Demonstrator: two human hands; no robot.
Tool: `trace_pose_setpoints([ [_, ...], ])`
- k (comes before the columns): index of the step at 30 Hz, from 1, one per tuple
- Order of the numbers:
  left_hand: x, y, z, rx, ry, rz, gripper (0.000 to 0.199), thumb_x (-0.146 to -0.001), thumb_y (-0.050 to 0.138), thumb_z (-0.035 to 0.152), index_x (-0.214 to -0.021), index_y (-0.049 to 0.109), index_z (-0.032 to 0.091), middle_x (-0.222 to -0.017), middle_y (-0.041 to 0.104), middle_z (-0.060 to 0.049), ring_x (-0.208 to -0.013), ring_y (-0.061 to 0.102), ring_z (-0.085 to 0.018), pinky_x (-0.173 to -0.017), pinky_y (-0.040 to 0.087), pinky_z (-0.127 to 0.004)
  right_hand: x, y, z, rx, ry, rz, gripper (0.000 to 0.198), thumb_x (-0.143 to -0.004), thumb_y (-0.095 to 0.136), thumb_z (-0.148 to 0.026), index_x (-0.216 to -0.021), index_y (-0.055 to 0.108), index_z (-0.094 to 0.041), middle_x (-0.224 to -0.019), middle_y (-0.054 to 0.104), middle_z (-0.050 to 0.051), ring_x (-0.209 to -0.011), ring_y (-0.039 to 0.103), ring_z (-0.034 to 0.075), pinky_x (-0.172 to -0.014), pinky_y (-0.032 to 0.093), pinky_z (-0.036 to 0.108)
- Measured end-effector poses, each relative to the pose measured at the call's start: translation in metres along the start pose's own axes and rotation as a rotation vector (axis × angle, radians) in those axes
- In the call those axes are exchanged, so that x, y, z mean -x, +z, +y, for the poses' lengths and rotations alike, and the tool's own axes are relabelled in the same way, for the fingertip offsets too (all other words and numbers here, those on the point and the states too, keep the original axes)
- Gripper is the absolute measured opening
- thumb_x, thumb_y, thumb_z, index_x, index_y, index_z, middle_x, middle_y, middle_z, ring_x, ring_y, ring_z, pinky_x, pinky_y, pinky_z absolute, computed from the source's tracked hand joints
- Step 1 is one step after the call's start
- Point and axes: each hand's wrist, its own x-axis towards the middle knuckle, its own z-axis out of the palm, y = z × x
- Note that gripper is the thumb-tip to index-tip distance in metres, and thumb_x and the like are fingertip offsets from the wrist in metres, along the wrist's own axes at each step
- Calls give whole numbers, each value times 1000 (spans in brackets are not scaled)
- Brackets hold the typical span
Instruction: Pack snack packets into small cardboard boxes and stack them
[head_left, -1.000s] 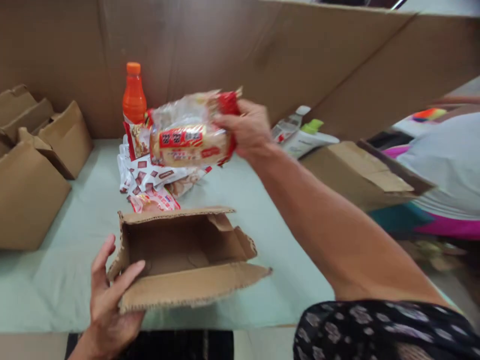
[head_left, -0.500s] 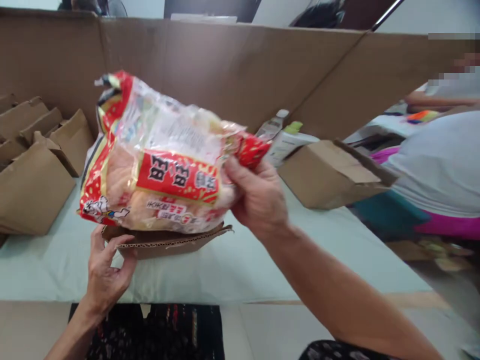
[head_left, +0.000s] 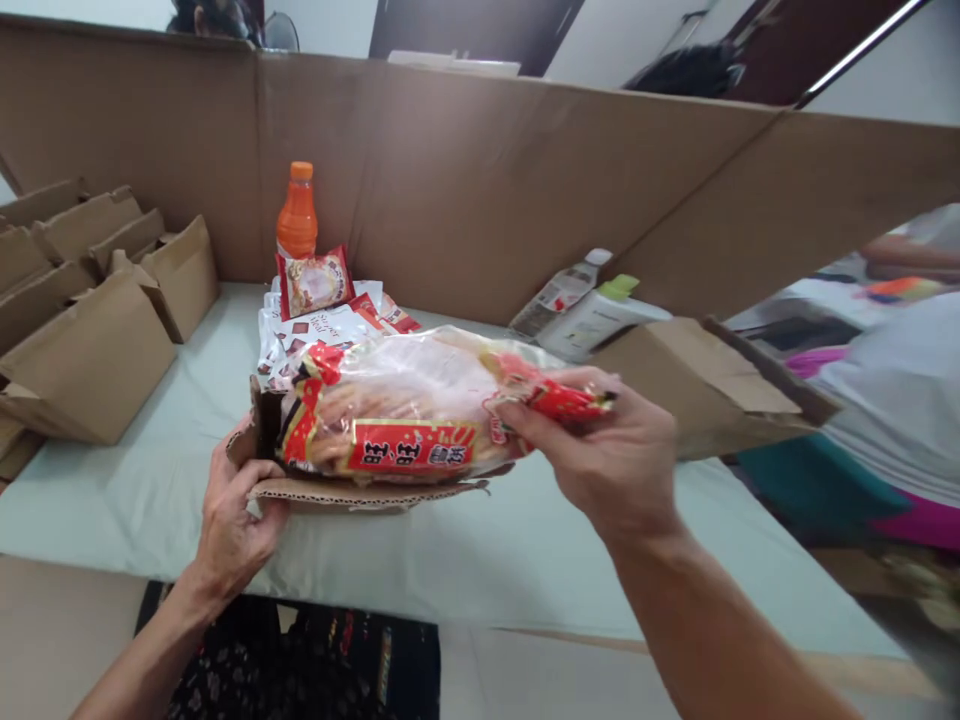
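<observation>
A packing workplace is suggested: folded cardboard boxes (head_left: 90, 300) are stacked far left, snack packets (head_left: 315, 320) piled behind, and cardboard partitions (head_left: 465, 190) stood around the table (head_left: 465, 550)

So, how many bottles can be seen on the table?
3: an orange bottle at the back wall, then a clear bottle and a white bottle leaning together further right. Others may be hidden.

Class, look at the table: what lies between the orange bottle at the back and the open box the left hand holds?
In the head view, small snack packets lie between the orange bottle and the cardboard box.
</observation>
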Motion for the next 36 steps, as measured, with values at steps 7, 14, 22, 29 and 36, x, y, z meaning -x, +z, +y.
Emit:
trace_pose_setpoints([
  [7,-1,2,11,-17,23,8,17,-84,58,12,-91,70,22,-115,72,-11,-122,62,-31,-101,56,-45,8,7,-15,158,-205,-262,1,-86,69,-25,-86,69,-24,-74,71,-1,-61,62,15,-58,49,25],
  [14,1,3,9,-7,25,10,14,-88,60,14,-91,69,24,-107,73,-10,-128,60,-33,-98,58,-47,-18,13,-31,455,-92,-1047,10,-85,69,-32,-91,69,-25,-77,73,0,-64,65,19,-57,45,29],
  [22,0,6,4,57,71,-15,21,-86,61,8,-101,70,21,-156,49,-17,-144,50,-36,-107,54,-56,-21,26,-36,366,-286,-1218,25,-95,55,-21,-95,79,-27,-94,80,3,-88,74,23,-79,55,33],
  [29,2,-1,5,43,143,23,28,-85,63,3,-105,69,22,-154,52,-14,-140,56,-32,-108,55,-50,-33,27,-40,244,-250,-1010,32,-101,49,-25,-113,78,-29,-114,79,3,-100,74,24,-91,58,37],
  [36,-1,-1,5,36,241,14,23,-86,61,4,-100,65,21,-140,65,-16,-135,60,-31,-103,57,-50,-32,45,-17,344,-286,-914,43,-99,49,-24,-137,68,-22,-145,65,10,-137,58,31,-115,49,52],
])
